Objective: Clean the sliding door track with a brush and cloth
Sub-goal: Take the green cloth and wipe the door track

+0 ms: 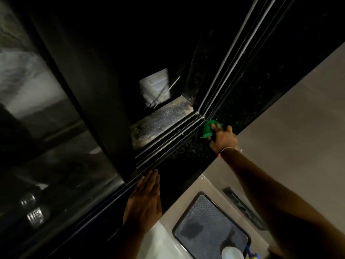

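Observation:
The sliding door track (168, 141) is a set of dark parallel rails that runs along a black speckled stone sill (186, 156) and turns up the frame at a corner. A green cloth (208, 128) lies bunched on the sill right at that corner. My right hand (223, 138) presses down on the cloth, fingers over it. My left hand (144, 199) rests flat on the sill beside the rails, fingers together and straight, holding nothing. No brush is in view.
The dark glass door panel (56, 137) fills the left. Beyond the track lies a dusty outer ledge (160, 120). Below the sill are a pale floor (298, 118), a grey patterned mat (209, 221) and a white bottle (232, 253).

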